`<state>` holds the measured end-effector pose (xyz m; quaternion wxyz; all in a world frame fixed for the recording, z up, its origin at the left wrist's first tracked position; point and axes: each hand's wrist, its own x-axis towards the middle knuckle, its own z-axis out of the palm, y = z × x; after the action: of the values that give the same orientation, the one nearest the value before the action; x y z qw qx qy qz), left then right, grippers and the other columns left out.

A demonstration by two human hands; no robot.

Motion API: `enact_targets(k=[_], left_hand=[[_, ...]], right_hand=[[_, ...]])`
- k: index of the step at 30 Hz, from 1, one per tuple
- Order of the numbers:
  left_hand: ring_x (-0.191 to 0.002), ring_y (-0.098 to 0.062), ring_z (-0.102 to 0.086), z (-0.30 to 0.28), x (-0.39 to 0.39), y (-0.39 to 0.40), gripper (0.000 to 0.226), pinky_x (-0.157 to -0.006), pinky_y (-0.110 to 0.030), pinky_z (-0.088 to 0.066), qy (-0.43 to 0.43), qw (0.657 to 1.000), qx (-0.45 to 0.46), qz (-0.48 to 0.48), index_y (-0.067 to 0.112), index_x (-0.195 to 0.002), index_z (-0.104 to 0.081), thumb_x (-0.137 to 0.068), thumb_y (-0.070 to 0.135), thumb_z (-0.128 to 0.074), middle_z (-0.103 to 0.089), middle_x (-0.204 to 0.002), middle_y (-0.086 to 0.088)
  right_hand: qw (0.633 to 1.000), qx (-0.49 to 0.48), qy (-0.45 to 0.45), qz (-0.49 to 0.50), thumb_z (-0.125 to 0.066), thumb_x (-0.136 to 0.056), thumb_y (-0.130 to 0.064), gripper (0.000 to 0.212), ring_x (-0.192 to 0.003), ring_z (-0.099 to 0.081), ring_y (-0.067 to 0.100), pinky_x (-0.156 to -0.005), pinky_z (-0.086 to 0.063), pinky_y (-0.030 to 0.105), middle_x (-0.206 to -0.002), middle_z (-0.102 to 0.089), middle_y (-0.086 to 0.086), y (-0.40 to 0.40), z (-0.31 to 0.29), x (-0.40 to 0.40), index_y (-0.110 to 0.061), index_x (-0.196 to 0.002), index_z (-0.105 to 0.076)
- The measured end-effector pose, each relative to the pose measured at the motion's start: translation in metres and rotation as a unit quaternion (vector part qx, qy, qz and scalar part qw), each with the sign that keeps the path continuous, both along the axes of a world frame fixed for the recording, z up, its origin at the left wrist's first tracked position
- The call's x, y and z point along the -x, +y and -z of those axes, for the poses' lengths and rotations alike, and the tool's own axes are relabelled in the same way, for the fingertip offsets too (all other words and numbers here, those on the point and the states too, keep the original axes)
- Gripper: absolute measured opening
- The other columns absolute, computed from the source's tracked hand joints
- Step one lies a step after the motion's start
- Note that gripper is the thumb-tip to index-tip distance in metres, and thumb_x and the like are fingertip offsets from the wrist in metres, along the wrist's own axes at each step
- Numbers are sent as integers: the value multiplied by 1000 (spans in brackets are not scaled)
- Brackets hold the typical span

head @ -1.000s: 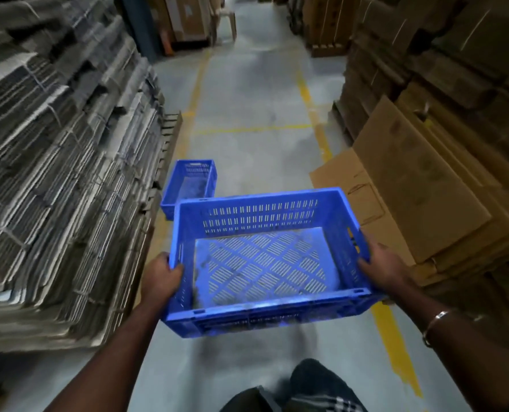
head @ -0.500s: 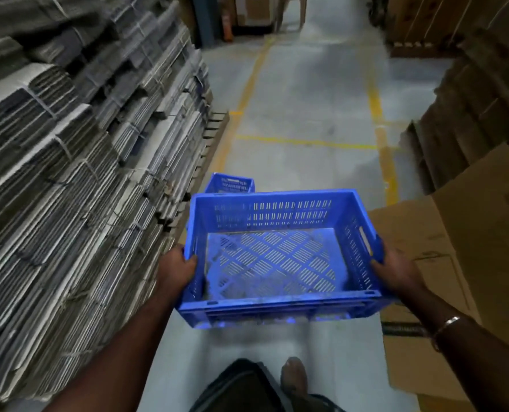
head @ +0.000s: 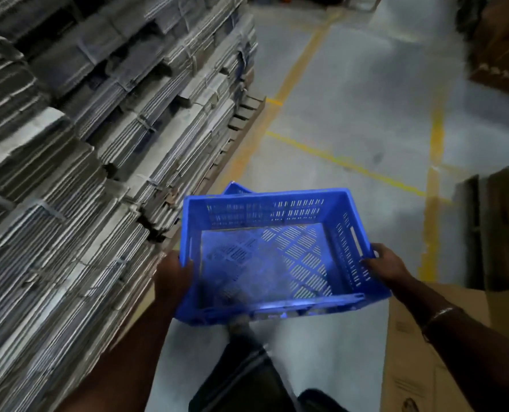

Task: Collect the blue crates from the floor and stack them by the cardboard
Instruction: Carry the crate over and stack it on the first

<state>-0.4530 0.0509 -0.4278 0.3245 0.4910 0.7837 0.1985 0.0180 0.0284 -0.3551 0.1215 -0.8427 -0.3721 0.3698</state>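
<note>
A blue crate [head: 272, 254] is held above the floor, its left wall gripped by the left hand [head: 173, 278] and its right wall by the right hand [head: 387, 264], fingers curled round the edges. A second blue crate [head: 237, 188] is glimpsed behind its far left corner, mostly hidden. Bundled cardboard stacks [head: 83, 144] are seen close on the left. The grey concrete floor [head: 351, 114] is marked with yellow lines [head: 342, 162]. A flattened brown carton [head: 411, 367] is cut off at right; much is blurred.

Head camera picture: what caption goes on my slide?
Two hands carry an empty blue crate beside stacked cardboard.
</note>
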Motion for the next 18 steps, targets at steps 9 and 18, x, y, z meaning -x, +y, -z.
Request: enact_targets(k=[9, 18], left_hand=[[-101, -42, -62, 28, 1, 122, 37, -84, -48, -48, 5, 995, 57, -85, 4, -113, -56, -86, 28, -61, -63, -109, -26], [-97, -40, -63, 121, -27, 163, 29, -78, -40, -48, 6, 952, 244, -185, 7, -102, -58, -82, 26, -66, -66, -103, -22]], right_hand=[[995, 28, 82, 54, -69, -75, 0, 18, -76, -65, 32, -80, -55, 55, -92, -70, 25, 214, 34, 7, -15, -84, -65], [986, 102, 72, -112, -67, -83, -7, 22, -78, -64, 30, -76, -57, 41, -80, -70, 8, 402, 182, 12, -4, -105, -70]])
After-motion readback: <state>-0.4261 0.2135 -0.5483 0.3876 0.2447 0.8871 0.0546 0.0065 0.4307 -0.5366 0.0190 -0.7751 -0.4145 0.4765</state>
